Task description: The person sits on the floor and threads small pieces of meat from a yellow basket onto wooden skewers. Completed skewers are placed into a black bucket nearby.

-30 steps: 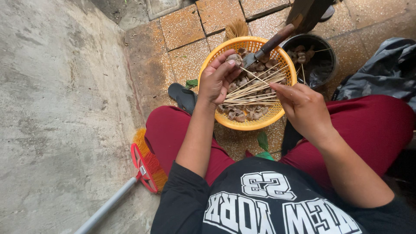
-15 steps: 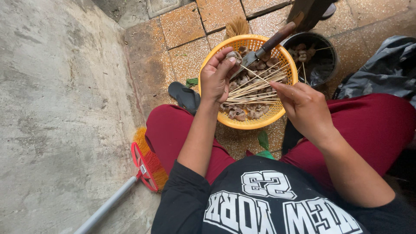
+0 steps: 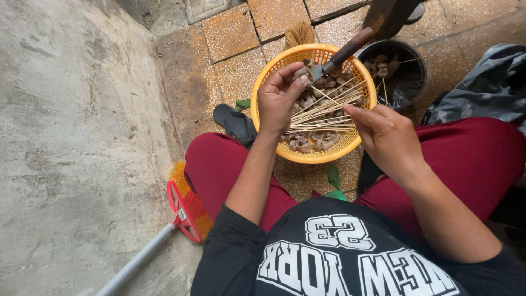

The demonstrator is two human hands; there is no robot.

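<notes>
Both hands work over the yellow basket [image 3: 274, 143]: left hand [image 3: 280, 98] pinches a brown piece [image 3: 301, 73]; right hand [image 3: 386, 137] grips skewers [image 3: 320, 112]. Threading needs alignment.

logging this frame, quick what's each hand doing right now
Left hand: fingers pinched shut on a small brownish piece above the yellow basket.
Right hand: cannot tell; fingers point toward the wooden skewers.

Yellow-orange basket [image 3: 274, 143]; dark red trousers [image 3: 219, 164], speckled tan tiles [image 3: 230, 33]
</notes>
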